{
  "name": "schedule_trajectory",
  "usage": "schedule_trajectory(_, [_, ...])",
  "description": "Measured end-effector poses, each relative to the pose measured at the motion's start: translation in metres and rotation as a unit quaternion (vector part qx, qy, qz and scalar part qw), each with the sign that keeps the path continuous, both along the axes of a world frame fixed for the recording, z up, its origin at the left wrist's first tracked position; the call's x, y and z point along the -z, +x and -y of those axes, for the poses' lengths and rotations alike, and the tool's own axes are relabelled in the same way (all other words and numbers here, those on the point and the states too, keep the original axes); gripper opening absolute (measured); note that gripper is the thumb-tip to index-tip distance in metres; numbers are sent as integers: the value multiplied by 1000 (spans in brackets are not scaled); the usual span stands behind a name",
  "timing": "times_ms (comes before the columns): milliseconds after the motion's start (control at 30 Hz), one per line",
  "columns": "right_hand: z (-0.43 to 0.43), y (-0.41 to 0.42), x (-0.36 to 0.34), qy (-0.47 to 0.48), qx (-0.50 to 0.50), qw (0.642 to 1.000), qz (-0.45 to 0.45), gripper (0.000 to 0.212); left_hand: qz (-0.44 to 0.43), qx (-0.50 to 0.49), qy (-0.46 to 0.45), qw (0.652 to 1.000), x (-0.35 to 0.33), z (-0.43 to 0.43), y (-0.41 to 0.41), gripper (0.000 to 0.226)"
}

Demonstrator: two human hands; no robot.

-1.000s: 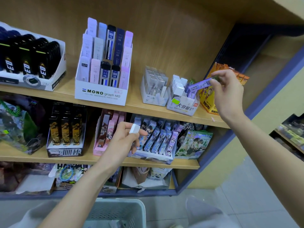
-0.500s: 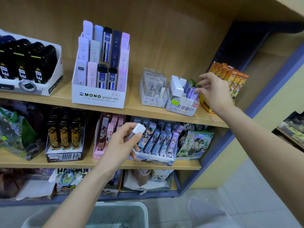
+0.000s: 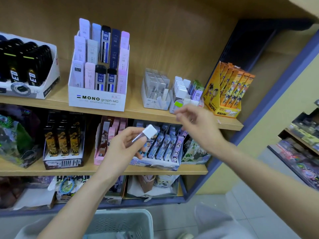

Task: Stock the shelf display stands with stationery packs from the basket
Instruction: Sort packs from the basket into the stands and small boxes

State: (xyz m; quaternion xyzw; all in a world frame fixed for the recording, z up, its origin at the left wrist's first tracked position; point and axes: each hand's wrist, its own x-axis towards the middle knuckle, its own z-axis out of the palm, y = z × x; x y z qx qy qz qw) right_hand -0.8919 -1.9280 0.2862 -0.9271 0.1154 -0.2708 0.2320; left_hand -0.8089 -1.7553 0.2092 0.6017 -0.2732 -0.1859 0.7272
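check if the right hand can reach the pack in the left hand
Probably yes: the right hand is close beside the pack, whose white cap sticks out clear of the left hand.

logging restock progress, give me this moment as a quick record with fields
left hand: grips a white-capped pack, tilted
right hand: blurred, seems empty, fingers loosely curled, in front of the stand of white-capped packs
basket: at the bottom edge, under the arms
step: pack not yet in a stand
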Motion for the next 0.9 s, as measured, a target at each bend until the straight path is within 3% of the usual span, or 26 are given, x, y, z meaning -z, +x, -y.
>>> schedule_trajectory(167, [-43, -18, 30, 200, -70, 976, -57, 14, 34, 12, -1, 999, 8, 0, -15, 12])
schedule_trajectory(367, [-43, -31, 44, 261, -69, 963, -7, 10, 125, 3, 67, 990, 8, 2, -15, 12])
schedule_trajectory(500, [-13, -29, 7, 224, -28, 971, 80, 17, 232, -47, 95, 967, -27, 17, -2, 13])
schedule_trajectory(700, [50, 3, -59, 60, 68, 972, 217, 8, 412, -88, 99, 901, -83, 62, 27, 16])
schedule_trajectory(900, [87, 54, -70, -78, 104, 979, 154, 9, 510, -65, 164, 842, -92, 99, 48, 26])
